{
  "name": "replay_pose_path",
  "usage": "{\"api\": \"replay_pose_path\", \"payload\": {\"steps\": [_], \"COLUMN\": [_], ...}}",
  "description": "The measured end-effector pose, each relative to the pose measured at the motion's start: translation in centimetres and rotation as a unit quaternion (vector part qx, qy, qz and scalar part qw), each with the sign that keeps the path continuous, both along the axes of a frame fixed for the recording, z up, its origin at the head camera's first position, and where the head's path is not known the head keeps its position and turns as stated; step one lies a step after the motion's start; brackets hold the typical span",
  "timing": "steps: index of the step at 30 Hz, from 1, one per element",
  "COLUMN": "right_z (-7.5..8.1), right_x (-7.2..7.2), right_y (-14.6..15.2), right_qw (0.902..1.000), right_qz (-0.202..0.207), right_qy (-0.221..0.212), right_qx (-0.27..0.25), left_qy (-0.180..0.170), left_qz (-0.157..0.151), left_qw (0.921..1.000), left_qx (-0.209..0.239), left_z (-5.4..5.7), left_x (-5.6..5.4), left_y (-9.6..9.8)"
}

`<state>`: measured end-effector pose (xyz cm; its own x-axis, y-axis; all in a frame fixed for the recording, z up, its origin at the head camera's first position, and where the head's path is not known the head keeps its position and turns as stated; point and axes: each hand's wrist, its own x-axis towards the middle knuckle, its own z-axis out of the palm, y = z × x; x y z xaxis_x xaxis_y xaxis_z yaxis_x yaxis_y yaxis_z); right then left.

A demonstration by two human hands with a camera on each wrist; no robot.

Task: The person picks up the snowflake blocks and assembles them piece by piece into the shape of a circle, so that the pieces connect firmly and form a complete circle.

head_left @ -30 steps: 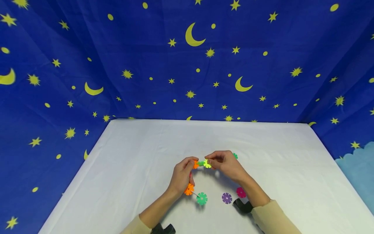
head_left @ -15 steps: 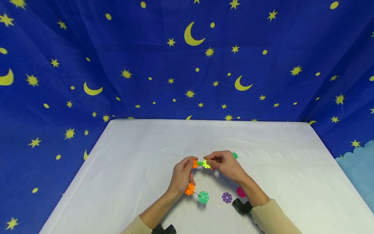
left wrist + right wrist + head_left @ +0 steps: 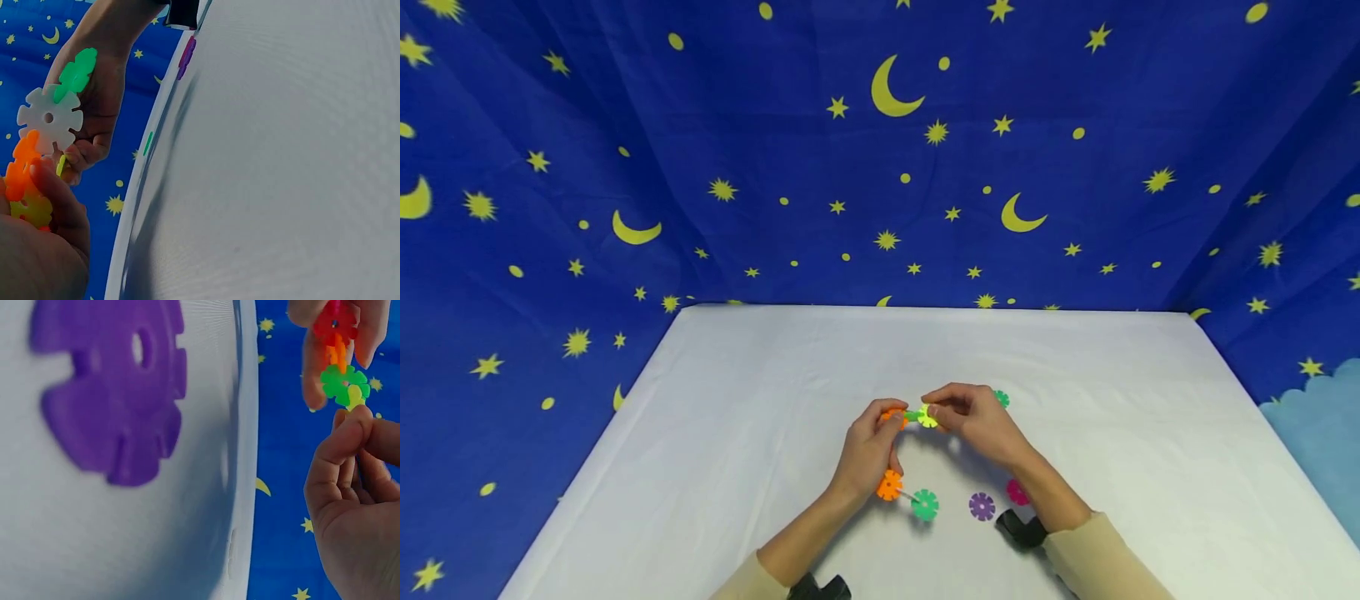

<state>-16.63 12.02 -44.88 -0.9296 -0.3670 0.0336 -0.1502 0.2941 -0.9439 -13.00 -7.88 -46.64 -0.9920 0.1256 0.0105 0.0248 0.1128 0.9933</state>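
My left hand (image 3: 861, 457) holds a chain of notched plastic discs slotted into one another, raised over the table. An orange disc (image 3: 22, 169) shows between its thumb and fingers. From its lower end hang another orange disc (image 3: 890, 485), a white disc (image 3: 50, 117) seen edge-on from the head, and a teal disc (image 3: 925, 505). At the upper end a bright green disc (image 3: 344, 384) sticks out toward my right hand (image 3: 981, 423). That hand pinches a yellow disc (image 3: 928, 416) between thumb and fingertips, its edge right at the green one. A red disc (image 3: 335, 324) shows near the left fingers.
On the white table (image 3: 760, 375) lie a purple disc (image 3: 982, 507) and a pink disc (image 3: 1018, 492) near the right wrist. Another teal disc (image 3: 1002, 398) lies behind the right hand. A blue star-patterned cloth (image 3: 820, 167) surrounds the table's back and sides.
The left hand's orange disc has turned to show more of its face. The lower teal disc has swung slightly right and up, while the right hand has shifted slightly left with the yellow disc.
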Motion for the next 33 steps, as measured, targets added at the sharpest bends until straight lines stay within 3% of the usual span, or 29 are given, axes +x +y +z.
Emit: {"api": "replay_pose_path", "payload": {"steps": [9,20,23,28,33], "right_z": [0.0,0.0,1.0,1.2,0.5], "right_x": [-0.1,-0.3,-0.1,-1.1,-2.4], "right_y": [-0.1,0.1,0.4,1.8,3.3], "right_qw": [0.9999,1.0000,0.9998,0.9991,0.9970], "right_qz": [-0.002,0.003,-0.015,-0.042,-0.062], "right_qy": [-0.013,-0.006,-0.012,0.000,0.018], "right_qx": [-0.003,0.004,0.000,0.002,0.042], "left_qy": [-0.032,-0.035,-0.032,-0.028,-0.028], "left_qz": [-0.015,-0.015,-0.013,-0.012,-0.014], "left_qw": [0.9993,0.9990,0.9991,0.9990,0.9989], "left_qx": [0.009,0.022,0.025,0.031,0.036], "left_z": [-0.1,0.0,-0.1,-0.1,-0.2], "left_x": [0.0,0.1,0.1,0.1,0.0], "left_y": [0.0,-0.1,-0.1,-0.2,-0.2]}}
